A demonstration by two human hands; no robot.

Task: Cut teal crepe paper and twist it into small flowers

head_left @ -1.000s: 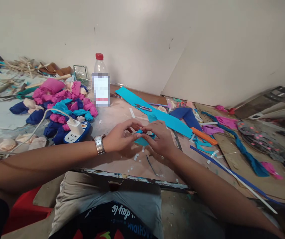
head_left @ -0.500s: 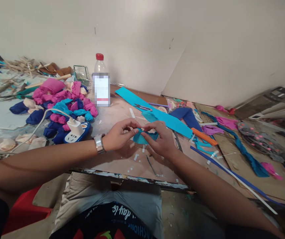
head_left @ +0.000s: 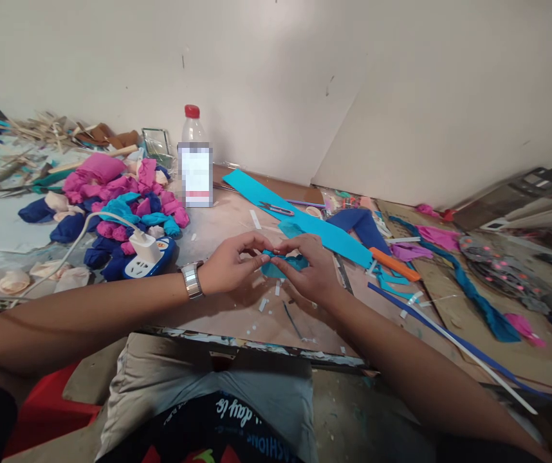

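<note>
Between my hands is a small piece of turquoise crepe paper (head_left: 272,269), gathered along its upper edge. My left hand (head_left: 237,260) pinches its left side between thumb and fingertips. On the other side, my right hand (head_left: 309,267) grips the same piece, thumb in front and fingers behind. The two sets of fingertips nearly meet. Just behind them lies a long flat turquoise strip (head_left: 331,239), with small thread snips (head_left: 276,209) resting on it. An orange-handled cutter (head_left: 395,263) touches the strip's right end.
A heap of pink, blue and cream crepe bundles (head_left: 107,186) sits at left beside a blue-and-white power strip (head_left: 153,258) with a cable. A red-capped bottle (head_left: 192,122) stands behind a lit phone (head_left: 195,175). Cardboard (head_left: 430,289) with crepe strips lies at right.
My fingers have worked the turquoise piece a little; it looks more bunched and less of it hangs below my hands. Both hands stay in nearly the same place.
</note>
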